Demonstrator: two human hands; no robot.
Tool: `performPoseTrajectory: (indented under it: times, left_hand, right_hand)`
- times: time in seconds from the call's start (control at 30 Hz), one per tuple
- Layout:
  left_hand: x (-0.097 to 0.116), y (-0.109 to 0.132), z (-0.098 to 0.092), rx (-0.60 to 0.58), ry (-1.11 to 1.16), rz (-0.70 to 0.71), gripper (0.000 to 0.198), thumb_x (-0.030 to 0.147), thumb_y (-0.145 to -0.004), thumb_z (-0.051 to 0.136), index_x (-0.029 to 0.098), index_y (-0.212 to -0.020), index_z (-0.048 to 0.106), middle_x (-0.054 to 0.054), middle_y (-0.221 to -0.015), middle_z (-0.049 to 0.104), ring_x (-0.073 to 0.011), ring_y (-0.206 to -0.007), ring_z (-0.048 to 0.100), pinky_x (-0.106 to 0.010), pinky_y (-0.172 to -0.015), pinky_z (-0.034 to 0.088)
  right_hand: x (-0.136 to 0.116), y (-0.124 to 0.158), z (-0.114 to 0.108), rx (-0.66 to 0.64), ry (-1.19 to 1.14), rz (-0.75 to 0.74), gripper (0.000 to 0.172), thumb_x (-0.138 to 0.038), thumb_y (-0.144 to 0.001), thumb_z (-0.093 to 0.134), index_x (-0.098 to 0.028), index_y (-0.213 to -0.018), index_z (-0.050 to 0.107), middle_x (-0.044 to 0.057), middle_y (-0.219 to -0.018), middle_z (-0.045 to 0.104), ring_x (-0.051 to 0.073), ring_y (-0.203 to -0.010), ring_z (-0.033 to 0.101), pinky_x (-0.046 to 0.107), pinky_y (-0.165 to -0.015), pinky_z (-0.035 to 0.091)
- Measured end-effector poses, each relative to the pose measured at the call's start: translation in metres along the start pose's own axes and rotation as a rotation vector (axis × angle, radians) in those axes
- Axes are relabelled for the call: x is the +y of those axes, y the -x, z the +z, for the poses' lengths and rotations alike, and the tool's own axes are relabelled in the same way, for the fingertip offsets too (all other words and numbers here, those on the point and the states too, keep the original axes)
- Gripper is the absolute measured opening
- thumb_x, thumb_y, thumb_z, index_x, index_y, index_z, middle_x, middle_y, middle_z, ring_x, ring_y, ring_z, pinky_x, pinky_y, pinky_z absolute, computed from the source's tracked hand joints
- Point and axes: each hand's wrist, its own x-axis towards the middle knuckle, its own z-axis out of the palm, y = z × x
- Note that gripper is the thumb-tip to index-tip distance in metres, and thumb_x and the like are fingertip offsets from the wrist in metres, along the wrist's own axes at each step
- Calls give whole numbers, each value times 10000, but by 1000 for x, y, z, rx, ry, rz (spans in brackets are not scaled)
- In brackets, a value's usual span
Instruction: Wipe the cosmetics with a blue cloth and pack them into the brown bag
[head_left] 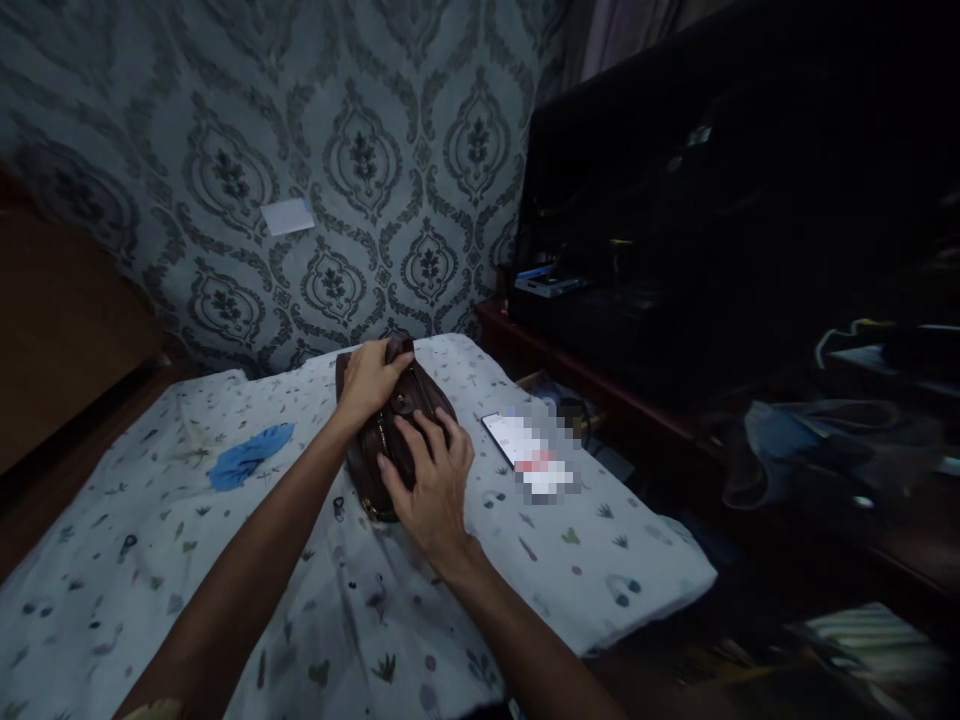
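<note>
A dark brown bag (367, 465) with metal zippers lies on a white patterned cloth (300, 640). My left hand (369, 378) grips the top end of the bag, its thumb and fingers closed round the dark material there. Spread over the bag's right side are the fingers of my right hand (435, 475), resting on its surface near a zipper. To the right of the bag lies a lit phone (504, 432), partly blurred out. A crumpled blue item (251, 456) rests on the cloth to the left.
Patterned wallpaper (360, 150) with a pale plate (288, 216) rises behind the cloth. On the right stands a large dark screen (637, 200) above a reddish-brown ledge (570, 350). Several dim objects lie at the far right. A brown wooden panel (67, 320) stands at the left.
</note>
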Motion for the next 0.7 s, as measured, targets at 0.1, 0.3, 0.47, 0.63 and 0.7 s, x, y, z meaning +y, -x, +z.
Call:
performPoseTrajectory:
  times: [0.1, 0.3, 0.47, 0.63, 0.7]
  left_hand:
    - [-1, -1, 0, -18, 75, -38, 245, 330, -814, 621, 185, -632, 545, 39, -603, 482, -137, -620, 442, -260, -583, 282]
    - [-4, 0, 1, -39, 198, -24, 267, 351, -778, 625, 183, -604, 512, 48, -577, 425, -115, -590, 383, -246, -547, 263]
    - [-8, 2, 2, -82, 244, 8, 287, 402, -760, 624, 185, -609, 513, 46, -573, 415, -115, -584, 395, -235, -531, 273]
    - [-10, 2, 2, -93, 292, 5, 298, 431, -745, 623, 187, -612, 514, 41, -577, 431, -118, -586, 407, -231, -530, 294]
    - [-11, 2, 2, -92, 319, -14, 290, 429, -742, 622, 187, -616, 522, 39, -577, 446, -119, -583, 413, -233, -530, 304]
  right_hand:
    - [-1, 0, 1, 0, -7, 1, 354, -294, -952, 579, -207, -1293, 615, 116, -1319, 649, 312, -1354, 457, 547, -1138, 300]
    - [0, 3, 5, -16, -22, 6, 350, -294, -972, 552, -211, -1310, 595, 123, -1372, 636, 266, -1344, 528, 528, -1186, 204]
    - [1, 5, 6, -33, -20, -4, 345, -284, -977, 546, -221, -1314, 589, 125, -1397, 624, 264, -1359, 522, 534, -1190, 186]
    - [1, 4, 4, -3, -25, 15, 343, -286, -960, 559, -224, -1294, 602, 129, -1397, 601, 287, -1348, 510, 564, -1176, 233]
    - [3, 3, 1, 57, -18, 63, 342, -315, -942, 588, -221, -1270, 622, 140, -1352, 598, 307, -1287, 525, 561, -1115, 335]
